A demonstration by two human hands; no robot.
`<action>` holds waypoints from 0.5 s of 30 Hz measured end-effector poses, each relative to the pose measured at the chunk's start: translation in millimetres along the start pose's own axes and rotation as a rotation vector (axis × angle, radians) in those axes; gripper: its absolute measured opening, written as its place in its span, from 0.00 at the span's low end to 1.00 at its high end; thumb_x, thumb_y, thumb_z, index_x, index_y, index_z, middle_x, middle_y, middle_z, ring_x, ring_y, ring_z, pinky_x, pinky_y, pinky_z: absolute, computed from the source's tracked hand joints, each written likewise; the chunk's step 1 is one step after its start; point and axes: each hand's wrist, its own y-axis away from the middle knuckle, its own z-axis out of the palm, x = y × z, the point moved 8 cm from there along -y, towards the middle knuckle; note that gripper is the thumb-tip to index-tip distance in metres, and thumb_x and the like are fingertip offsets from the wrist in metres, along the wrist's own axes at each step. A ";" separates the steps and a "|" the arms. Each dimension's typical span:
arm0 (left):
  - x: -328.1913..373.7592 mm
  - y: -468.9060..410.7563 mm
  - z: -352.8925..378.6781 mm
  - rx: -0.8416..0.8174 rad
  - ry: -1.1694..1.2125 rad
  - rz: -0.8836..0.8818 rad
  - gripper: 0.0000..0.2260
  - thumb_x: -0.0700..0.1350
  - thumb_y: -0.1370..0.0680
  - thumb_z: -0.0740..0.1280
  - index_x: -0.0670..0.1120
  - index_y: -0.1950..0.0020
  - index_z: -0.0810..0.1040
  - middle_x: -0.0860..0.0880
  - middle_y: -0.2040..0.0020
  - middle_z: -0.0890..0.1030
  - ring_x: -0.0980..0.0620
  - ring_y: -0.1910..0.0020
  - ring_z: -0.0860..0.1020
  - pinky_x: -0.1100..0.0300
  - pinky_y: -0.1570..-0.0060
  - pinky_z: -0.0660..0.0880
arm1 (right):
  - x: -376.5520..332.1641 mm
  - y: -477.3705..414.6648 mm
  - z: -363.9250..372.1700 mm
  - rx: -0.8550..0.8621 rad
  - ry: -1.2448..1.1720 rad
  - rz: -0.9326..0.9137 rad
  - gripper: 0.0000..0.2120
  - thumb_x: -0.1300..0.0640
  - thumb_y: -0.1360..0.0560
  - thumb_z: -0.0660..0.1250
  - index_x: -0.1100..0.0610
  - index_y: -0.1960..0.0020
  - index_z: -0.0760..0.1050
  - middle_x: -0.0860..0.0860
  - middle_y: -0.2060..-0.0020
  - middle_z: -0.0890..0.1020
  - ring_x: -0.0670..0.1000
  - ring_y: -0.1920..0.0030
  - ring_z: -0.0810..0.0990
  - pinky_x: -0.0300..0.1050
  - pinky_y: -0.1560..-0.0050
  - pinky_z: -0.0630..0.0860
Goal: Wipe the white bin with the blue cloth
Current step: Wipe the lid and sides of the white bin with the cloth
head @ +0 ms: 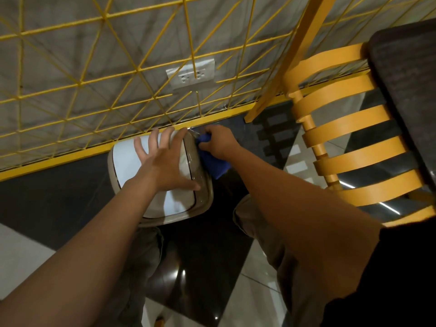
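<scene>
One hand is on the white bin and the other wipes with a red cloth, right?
No, the cloth is blue, not red. In the head view the left hand rests on the white bin while the right hand grips the cloth.

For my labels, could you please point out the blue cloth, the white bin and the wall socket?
blue cloth (215,165), head view, its loose lower fold.
white bin (123,165), head view, bare white lid.
wall socket (191,74), head view, its faceplate.
</scene>
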 end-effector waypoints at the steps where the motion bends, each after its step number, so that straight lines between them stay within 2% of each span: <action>1: 0.4 0.1 -0.7 0.006 -0.001 0.000 0.57 0.66 0.44 0.75 0.54 0.25 0.45 0.48 0.25 0.49 0.42 0.25 0.43 0.35 0.32 0.38 | 7.1 9.8 5.5 -0.013 -0.042 0.018 0.05 0.60 0.28 0.69 0.61 0.54 0.76 0.61 0.50 0.79 0.59 0.45 0.76 0.45 0.53 0.68; 3: 0.7 0.3 -1.3 0.021 -0.018 -0.002 0.57 0.66 0.44 0.75 0.53 0.25 0.46 0.48 0.25 0.50 0.42 0.25 0.44 0.34 0.32 0.39 | 18.7 27.3 14.7 -0.021 -0.092 0.042 0.11 0.61 0.28 0.69 0.62 0.46 0.77 0.60 0.47 0.80 0.57 0.45 0.77 0.44 0.50 0.69; 4: 1.1 0.4 -0.7 0.022 -0.023 0.000 0.57 0.66 0.44 0.75 0.53 0.25 0.46 0.48 0.25 0.50 0.42 0.25 0.45 0.34 0.33 0.39 | 22.3 32.3 17.0 -0.017 -0.106 0.041 0.12 0.61 0.28 0.69 0.62 0.45 0.76 0.60 0.47 0.80 0.57 0.45 0.77 0.43 0.50 0.69; 7: 1.0 -0.8 0.5 0.006 -0.039 0.002 0.57 0.67 0.43 0.74 0.53 0.25 0.45 0.48 0.25 0.49 0.42 0.25 0.44 0.34 0.33 0.39 | 19.3 28.5 14.5 -0.018 -0.122 0.036 0.12 0.60 0.28 0.69 0.63 0.46 0.76 0.60 0.48 0.80 0.57 0.46 0.77 0.42 0.52 0.68; 11: 1.9 -1.3 0.2 -0.006 -0.073 -0.005 0.57 0.68 0.43 0.73 0.52 0.25 0.44 0.48 0.25 0.49 0.41 0.25 0.45 0.34 0.33 0.40 | 7.3 10.3 3.3 0.018 -0.122 0.041 0.15 0.60 0.28 0.69 0.64 0.43 0.75 0.61 0.45 0.79 0.59 0.44 0.76 0.49 0.46 0.71; 15: 1.4 0.2 -1.9 0.021 -0.062 -0.006 0.57 0.68 0.44 0.73 0.51 0.25 0.46 0.46 0.25 0.51 0.40 0.25 0.46 0.33 0.33 0.41 | 11.0 16.4 5.7 0.051 -0.138 0.057 0.14 0.60 0.28 0.68 0.64 0.44 0.75 0.61 0.46 0.79 0.59 0.45 0.77 0.47 0.49 0.71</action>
